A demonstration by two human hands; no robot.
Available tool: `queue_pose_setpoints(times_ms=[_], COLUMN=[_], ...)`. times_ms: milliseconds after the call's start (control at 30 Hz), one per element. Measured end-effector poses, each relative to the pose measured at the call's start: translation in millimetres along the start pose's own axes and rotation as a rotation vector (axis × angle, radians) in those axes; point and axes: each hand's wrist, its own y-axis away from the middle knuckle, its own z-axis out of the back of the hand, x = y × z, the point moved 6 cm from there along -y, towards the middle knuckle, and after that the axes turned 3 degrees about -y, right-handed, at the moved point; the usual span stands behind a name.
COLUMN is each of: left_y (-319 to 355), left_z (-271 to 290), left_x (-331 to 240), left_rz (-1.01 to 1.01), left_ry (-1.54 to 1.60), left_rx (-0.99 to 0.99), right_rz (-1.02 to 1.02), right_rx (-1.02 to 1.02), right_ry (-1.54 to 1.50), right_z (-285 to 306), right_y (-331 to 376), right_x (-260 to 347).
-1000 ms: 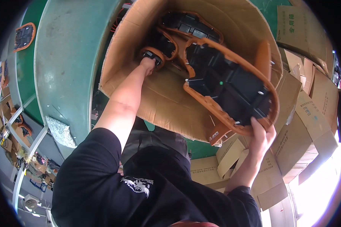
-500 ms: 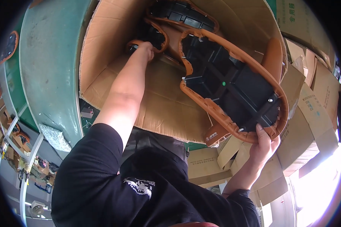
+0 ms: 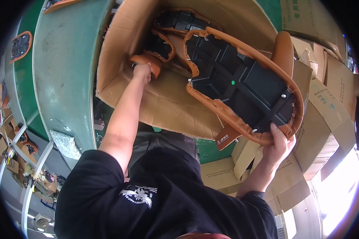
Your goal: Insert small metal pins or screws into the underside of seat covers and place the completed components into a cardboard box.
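My right hand (image 3: 280, 144) grips the near end of a long scooter seat (image 3: 235, 83), its thumb on the underside. The seat has a brown cover folded over a black plastic base, underside up, and lies slantwise across the cardboard box (image 3: 163, 115). Inside the box my left hand (image 3: 143, 72) is closed on a small curved brown seat piece (image 3: 154, 67), its smooth cover showing; the fingers are partly hidden. Beyond it lie another brown-rimmed piece (image 3: 161, 46) and a wide seat (image 3: 183, 20) with a black underside. A brown padded part (image 3: 283, 51) stands by the box's right edge.
To the left runs a green-topped bench (image 3: 64, 79) with a silvery bag (image 3: 66, 144) at its near end. Another seat (image 3: 21, 46) lies farther left. Several flattened and folded cardboard boxes (image 3: 323, 119) pile up on the right.
My left hand has moved a little left and nearer, turning the small seat piece so its brown cover shows. The long seat stays in my right hand. The view has shifted slightly.
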Motion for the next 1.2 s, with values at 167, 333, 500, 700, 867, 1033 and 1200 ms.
queue_pose_setpoints(times_ms=[167, 333, 500, 700, 867, 1033, 1200], left_y=[120, 291, 445, 590, 568, 393, 270], left_z=[56, 155, 325, 452, 491, 474, 458], left_x=[-20, -41, -71, 17, 90, 179, 255], left_rz=[-0.158, -0.174, -0.423, -0.828, -0.967, -0.946, -0.871], left_ry=[-0.091, -0.156, -0.101, -0.106, -0.854, -1.023, -0.958], left_rx=[0.092, 0.383, 0.27, -0.021, -0.829, -0.936, -0.814], right_rz=[-0.06, 0.035, 0.194, 0.246, 0.217, 0.166, 0.302], right_rx=[-0.001, 0.045, 0.223, 0.417, 0.617, 0.882, 1.04], right_ry=[-0.1, -0.187, -0.364, -0.402, -0.45, -0.316, 0.16], right_z=[3, 29, 16, -37, -228, -421, -540], right_y=[24, 68, 109, 190, 230, 281, 357], right_x=[38, 90, 144, 158, 189, 158, 95])
